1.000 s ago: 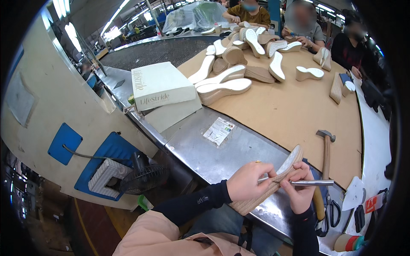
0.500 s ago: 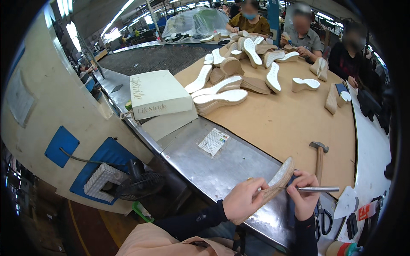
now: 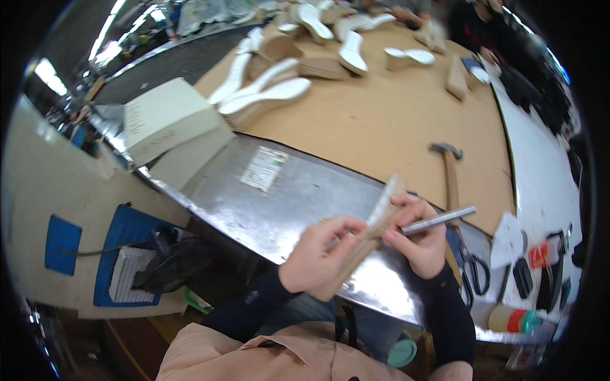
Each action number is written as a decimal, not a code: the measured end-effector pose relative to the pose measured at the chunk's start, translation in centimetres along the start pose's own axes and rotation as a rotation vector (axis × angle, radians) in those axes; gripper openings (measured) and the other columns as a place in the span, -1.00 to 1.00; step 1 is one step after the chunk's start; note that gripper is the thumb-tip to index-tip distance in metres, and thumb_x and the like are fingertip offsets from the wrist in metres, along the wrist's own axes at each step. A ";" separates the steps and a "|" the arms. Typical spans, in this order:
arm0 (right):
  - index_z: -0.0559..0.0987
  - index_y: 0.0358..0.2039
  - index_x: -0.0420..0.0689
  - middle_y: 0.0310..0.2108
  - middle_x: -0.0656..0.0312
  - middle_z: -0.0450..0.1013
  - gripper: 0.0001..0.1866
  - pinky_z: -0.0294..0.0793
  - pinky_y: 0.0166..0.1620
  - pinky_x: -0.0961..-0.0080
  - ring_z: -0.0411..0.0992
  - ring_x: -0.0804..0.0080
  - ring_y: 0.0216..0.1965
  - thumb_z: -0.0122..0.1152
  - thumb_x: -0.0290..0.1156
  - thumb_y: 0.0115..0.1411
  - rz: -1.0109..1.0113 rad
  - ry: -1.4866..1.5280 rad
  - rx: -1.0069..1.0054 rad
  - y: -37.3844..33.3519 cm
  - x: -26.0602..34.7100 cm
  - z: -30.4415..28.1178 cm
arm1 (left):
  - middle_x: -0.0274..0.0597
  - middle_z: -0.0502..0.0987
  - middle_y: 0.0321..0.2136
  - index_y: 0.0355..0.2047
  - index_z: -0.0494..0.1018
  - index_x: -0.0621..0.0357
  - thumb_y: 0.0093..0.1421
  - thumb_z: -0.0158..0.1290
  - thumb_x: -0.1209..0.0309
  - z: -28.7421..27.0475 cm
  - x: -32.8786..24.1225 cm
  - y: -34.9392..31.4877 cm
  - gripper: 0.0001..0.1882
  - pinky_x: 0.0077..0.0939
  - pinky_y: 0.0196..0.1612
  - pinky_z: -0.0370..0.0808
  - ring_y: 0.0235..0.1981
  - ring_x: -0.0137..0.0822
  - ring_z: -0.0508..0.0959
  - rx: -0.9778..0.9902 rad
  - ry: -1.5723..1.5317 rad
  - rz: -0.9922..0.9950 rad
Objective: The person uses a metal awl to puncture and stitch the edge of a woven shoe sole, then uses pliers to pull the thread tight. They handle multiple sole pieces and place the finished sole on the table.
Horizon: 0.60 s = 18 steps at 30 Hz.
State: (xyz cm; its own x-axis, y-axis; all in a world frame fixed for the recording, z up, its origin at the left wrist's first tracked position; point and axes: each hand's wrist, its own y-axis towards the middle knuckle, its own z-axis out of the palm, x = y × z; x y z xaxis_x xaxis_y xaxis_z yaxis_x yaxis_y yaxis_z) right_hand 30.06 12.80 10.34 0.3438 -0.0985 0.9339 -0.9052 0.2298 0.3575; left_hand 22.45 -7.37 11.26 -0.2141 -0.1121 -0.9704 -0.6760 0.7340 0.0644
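My left hand (image 3: 318, 254) grips a wedge shoe sole (image 3: 365, 251) by its side, over the near metal edge of the table. The sole has a tan, woven-looking side wall and a white face, and stands tilted with one end up and away from me. My right hand (image 3: 419, 238) is closed round a slim silver pen-like tool (image 3: 441, 219), and its fingers also touch the sole's upper part. The tool's back end points right; its tip is hidden by my fingers and the sole. Just beyond that hand lies a hammer (image 3: 450, 171) with a wooden handle.
Several white-faced wedge soles (image 3: 273, 95) are heaped at the far left of the tan board (image 3: 381, 120). A pale shoebox (image 3: 168, 120) stands at left. Black scissors (image 3: 473, 273) and a red-and-teal-ended roll (image 3: 511, 319) lie at right. A person in dark clothes (image 3: 476, 28) sits beyond.
My view has swung, so the table sits higher and further left. The sole has turned in my hands, showing more of its side wall, and the tool now slants upward to the right.
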 end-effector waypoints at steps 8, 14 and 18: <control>0.49 -0.45 -0.15 -0.28 0.20 0.44 -0.76 0.33 0.03 0.44 0.33 0.36 0.08 0.45 -0.57 -0.05 0.003 0.068 0.021 -0.2 -0.8 0.0 | -0.07 0.57 -0.25 -0.08 0.50 0.33 0.28 -0.06 0.52 0.0 -0.6 0.1 -0.75 -0.48 -0.12 0.47 -0.22 -0.32 0.56 0.000 0.015 -0.002; 0.50 -0.48 -0.12 -0.27 0.17 0.45 -0.74 0.34 0.04 0.38 0.34 0.29 0.08 0.49 -0.54 -0.08 -0.050 -0.023 0.033 -0.1 -0.8 0.2 | -0.08 0.59 -0.32 -0.12 0.52 0.32 0.24 -0.03 0.55 0.1 -0.7 0.1 -0.77 -0.49 -0.15 0.48 -0.27 -0.31 0.58 -0.020 0.013 -0.018; 0.50 -0.48 -0.12 -0.32 0.22 0.46 -0.74 0.35 0.04 0.36 0.34 0.26 0.08 0.49 -0.55 -0.09 -0.084 -0.080 0.042 -0.2 -0.8 0.2 | -0.07 0.59 -0.33 -0.16 0.53 0.32 0.23 -0.02 0.56 0.2 -0.8 0.1 -0.79 -0.50 -0.18 0.48 -0.29 -0.30 0.60 -0.051 0.054 0.043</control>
State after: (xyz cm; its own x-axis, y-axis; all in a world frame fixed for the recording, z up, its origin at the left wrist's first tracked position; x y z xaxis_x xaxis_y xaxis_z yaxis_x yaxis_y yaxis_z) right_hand 29.90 12.66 9.56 0.3997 -0.1928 0.8961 -0.8840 0.1773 0.4325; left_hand 22.65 -7.05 11.95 -0.2808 -0.1180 -0.9525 -0.7001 0.7040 0.1192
